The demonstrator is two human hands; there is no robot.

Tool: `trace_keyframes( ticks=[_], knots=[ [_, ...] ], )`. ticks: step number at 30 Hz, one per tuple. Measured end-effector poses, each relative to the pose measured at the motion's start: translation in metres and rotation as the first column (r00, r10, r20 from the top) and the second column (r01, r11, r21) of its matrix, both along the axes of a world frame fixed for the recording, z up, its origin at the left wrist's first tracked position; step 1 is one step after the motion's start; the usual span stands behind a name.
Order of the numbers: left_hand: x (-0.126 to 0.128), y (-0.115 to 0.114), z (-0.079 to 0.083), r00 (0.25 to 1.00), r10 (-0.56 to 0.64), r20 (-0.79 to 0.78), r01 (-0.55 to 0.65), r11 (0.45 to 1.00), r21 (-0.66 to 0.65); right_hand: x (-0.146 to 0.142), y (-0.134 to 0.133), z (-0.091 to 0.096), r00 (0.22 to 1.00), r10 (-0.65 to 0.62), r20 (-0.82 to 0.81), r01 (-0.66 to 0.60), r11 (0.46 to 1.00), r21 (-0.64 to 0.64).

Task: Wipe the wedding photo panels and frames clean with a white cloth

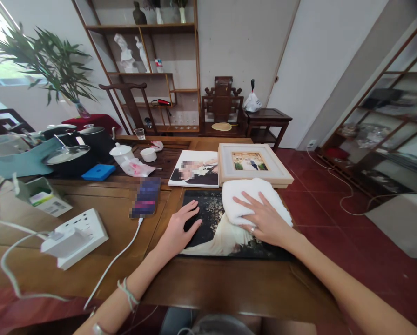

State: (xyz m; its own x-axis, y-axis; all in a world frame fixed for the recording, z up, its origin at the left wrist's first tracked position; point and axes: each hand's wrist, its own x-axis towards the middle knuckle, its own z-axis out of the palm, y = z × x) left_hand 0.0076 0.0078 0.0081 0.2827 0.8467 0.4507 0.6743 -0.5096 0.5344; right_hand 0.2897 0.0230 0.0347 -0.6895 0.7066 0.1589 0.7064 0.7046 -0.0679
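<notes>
A dark photo print (pixel 211 235) lies flat on the wooden table (pixel 208 288) in front of me. My left hand (pixel 179 228) rests on its left edge with fingers stretched out flat, holding nothing. My right hand (pixel 262 218) presses down on a folded white cloth (pixel 253 197) that lies on the print's upper right part, fingers spread over it. Behind the print sit a second frameless photo (pixel 194 170) and a photo in a pale wooden frame (pixel 253 163).
A phone (pixel 145 197) on a white cable lies left of the print. A white power strip (pixel 77 237), a small box (pixel 43 195), pots (pixel 69 156), a blue case (pixel 98 172) and white cups (pixel 121 151) crowd the left. Shelves and chairs stand behind; red tile floor lies to the right.
</notes>
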Motion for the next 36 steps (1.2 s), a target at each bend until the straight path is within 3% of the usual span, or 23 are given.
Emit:
trace_keyframes(
  ticks=[3,5,11,14,17,25,28,32,36],
  knots=[
    [0.0,0.0,0.0,1.0,0.002,0.009,-0.002,1.0,-0.002,-0.001,0.003,0.0,1.0,-0.009,-0.016,0.009,1.0,0.002],
    [0.0,0.0,0.0,1.0,0.006,0.011,-0.006,1.0,-0.006,-0.004,-0.008,0.001,1.0,-0.017,-0.017,0.017,1.0,-0.006],
    [-0.001,0.0,-0.001,1.0,0.017,-0.001,-0.017,1.0,-0.006,-0.016,-0.081,0.004,0.999,0.034,-0.007,-0.034,0.996,-0.081],
    [-0.001,-0.001,0.0,1.0,0.016,-0.013,-0.016,1.0,-0.003,-0.016,-0.104,0.004,0.994,0.111,0.008,-0.11,0.99,-0.092],
    [-0.001,-0.001,0.001,1.0,0.018,-0.021,-0.018,1.0,0.003,-0.012,-0.097,0.006,0.99,0.14,0.009,-0.138,0.986,-0.096],
    [0.0,0.0,0.0,1.0,0.007,-0.021,-0.007,1.0,0.018,-0.017,-0.016,0.008,0.999,-0.014,-0.029,0.012,0.998,-0.069],
    [-0.001,0.0,0.0,1.0,0.007,-0.02,-0.007,1.0,0.008,-0.025,0.002,0.004,0.998,-0.055,-0.026,0.053,0.997,-0.05],
    [-0.001,0.0,0.0,1.0,0.012,-0.005,-0.012,1.0,0.0,-0.03,-0.005,0.001,0.995,-0.085,-0.046,0.083,0.996,-0.036],
    [-0.001,-0.001,-0.001,1.0,0.019,-0.004,-0.019,1.0,0.002,-0.032,-0.045,0.001,0.998,-0.044,-0.043,0.041,0.996,-0.077]
  ],
)
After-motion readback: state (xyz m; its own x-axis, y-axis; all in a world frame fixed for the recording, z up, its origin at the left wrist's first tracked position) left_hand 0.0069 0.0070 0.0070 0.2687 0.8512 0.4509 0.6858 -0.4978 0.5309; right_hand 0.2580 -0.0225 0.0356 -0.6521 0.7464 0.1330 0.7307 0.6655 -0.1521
